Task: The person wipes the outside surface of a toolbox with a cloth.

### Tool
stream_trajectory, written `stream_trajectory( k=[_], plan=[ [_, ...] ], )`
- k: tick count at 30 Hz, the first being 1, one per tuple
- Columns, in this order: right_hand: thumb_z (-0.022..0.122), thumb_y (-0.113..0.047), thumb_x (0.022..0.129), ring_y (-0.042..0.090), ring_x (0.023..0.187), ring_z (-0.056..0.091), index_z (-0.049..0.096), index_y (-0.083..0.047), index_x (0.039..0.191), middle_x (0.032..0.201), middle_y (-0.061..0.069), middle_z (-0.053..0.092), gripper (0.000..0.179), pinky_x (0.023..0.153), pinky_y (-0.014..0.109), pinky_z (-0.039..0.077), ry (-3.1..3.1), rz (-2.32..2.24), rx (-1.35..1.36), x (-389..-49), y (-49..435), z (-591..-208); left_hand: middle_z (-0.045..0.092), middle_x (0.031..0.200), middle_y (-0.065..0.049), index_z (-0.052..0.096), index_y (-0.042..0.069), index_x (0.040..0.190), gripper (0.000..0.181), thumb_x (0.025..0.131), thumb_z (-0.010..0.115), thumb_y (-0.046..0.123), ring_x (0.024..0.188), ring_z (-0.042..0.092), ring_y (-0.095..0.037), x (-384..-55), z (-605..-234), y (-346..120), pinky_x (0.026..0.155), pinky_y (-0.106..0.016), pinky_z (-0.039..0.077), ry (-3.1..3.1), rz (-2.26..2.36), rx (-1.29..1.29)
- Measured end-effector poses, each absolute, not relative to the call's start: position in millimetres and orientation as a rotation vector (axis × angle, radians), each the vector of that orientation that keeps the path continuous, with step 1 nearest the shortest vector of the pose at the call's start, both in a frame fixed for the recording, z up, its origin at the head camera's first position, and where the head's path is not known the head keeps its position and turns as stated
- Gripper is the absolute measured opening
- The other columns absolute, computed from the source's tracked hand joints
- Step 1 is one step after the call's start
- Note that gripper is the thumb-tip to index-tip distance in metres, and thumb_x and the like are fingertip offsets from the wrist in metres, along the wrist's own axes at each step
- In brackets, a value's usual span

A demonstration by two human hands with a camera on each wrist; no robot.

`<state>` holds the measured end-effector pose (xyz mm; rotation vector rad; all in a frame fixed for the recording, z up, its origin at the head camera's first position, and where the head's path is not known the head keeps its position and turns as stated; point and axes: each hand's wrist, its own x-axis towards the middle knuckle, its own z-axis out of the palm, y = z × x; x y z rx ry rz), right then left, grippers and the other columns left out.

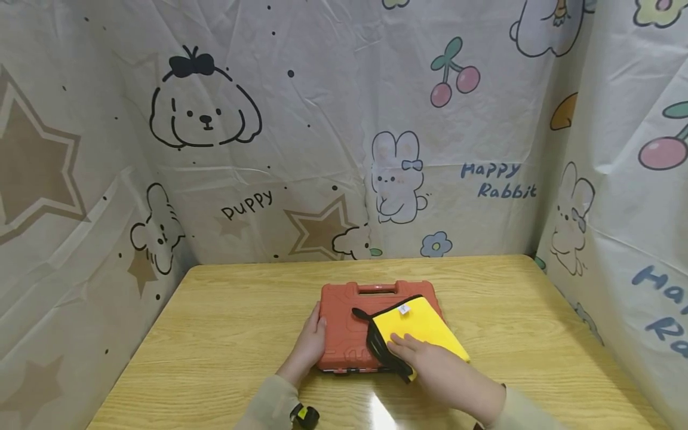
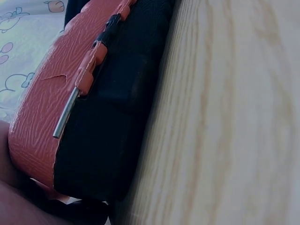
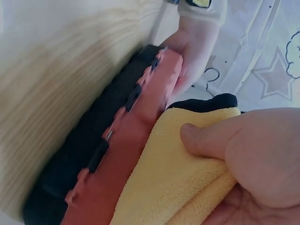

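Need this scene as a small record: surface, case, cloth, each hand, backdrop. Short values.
surface: wood-grain table
case: red top, black base, closed, flat on table
cloth: yellow, black edging, black loop, white tag; lies across right part of case
left hand: against case's left side
right hand: on cloth, fingers over it
backdrop: pale sheet, cartoon prints

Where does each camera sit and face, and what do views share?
On head: faces forward and down at red case, yellow cloth; left hand, right hand show.
On left wrist: faces case's side; part of left hand shows.
On right wrist: faces cloth and case; both hands show.
Head and right wrist share the cloth.
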<state>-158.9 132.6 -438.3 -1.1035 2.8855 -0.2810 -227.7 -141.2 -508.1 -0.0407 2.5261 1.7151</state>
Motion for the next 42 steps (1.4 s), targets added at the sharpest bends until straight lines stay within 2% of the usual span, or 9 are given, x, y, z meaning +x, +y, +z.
stream_trajectory(
  k=[7, 11, 15, 21, 34, 42],
  plan=[
    [0.066, 0.014, 0.086, 0.034, 0.131, 0.062, 0.06, -0.004, 0.142, 0.146, 0.017, 0.061, 0.059, 0.073, 0.029, 0.059, 2.889, -0.302, -1.053, -177.5, 132.3, -435.9, 0.018, 0.167, -0.031, 0.015, 0.003, 0.165, 0.056, 0.113, 0.03, 0.02, 0.154, 0.015, -0.051, -226.6, -509.3, -141.2, 0.124, -0.067, 0.016, 2.51, 1.709, -0.079],
    [0.068, 0.014, 0.085, 0.034, 0.133, 0.06, 0.06, -0.003, 0.142, 0.147, 0.017, 0.06, 0.06, 0.084, 0.034, 0.06, 2.897, -0.321, -0.996, -189.8, 131.0, -435.9, 0.019, 0.166, -0.031, 0.015, 0.003, 0.165, 0.056, 0.113, 0.031, 0.02, 0.154, 0.016, -0.051, -226.6, -508.3, -141.4, 0.124, -0.067, 0.016, 2.52, 1.705, -0.081],
    [0.065, 0.014, 0.087, 0.033, 0.136, 0.058, 0.06, -0.002, 0.142, 0.148, 0.017, 0.059, 0.058, 0.101, 0.044, 0.055, 2.909, -0.334, -0.922, -202.4, 129.9, -436.4, 0.019, 0.166, -0.032, 0.015, 0.002, 0.165, 0.056, 0.114, 0.031, 0.02, 0.153, 0.016, -0.052, -226.5, -507.3, -141.7, 0.123, -0.068, 0.018, 2.526, 1.704, -0.077],
    [0.06, 0.011, 0.092, 0.033, 0.14, 0.054, 0.057, -0.002, 0.145, 0.151, 0.017, 0.056, 0.055, 0.111, 0.046, 0.048, 2.91, -0.346, -0.841, -219.6, 128.7, -435.0, 0.019, 0.166, -0.032, 0.014, 0.003, 0.165, 0.057, 0.114, 0.03, 0.021, 0.154, 0.016, -0.052, -227.6, -508.5, -141.9, 0.123, -0.068, 0.018, 2.516, 1.706, -0.078],
    [0.052, 0.008, 0.097, 0.035, 0.14, 0.053, 0.058, 0.0, 0.144, 0.15, 0.019, 0.056, 0.048, 0.115, 0.047, 0.045, 2.969, -0.372, -0.841, -251.4, 132.3, -443.1, 0.019, 0.167, -0.031, 0.015, 0.003, 0.165, 0.056, 0.113, 0.03, 0.019, 0.154, 0.016, -0.05, -229.0, -509.7, -141.6, 0.124, -0.067, 0.017, 2.531, 1.69, -0.081],
    [0.047, 0.001, 0.103, 0.034, 0.143, 0.05, 0.055, -0.003, 0.147, 0.152, 0.018, 0.054, 0.045, 0.118, 0.048, 0.042, 2.973, -0.387, -0.767, -262.9, 133.1, -439.6, 0.019, 0.166, -0.032, 0.015, 0.002, 0.164, 0.056, 0.113, 0.031, 0.019, 0.154, 0.016, -0.052, -227.4, -507.5, -141.7, 0.123, -0.068, 0.017, 2.543, 1.684, -0.072]
  ],
)
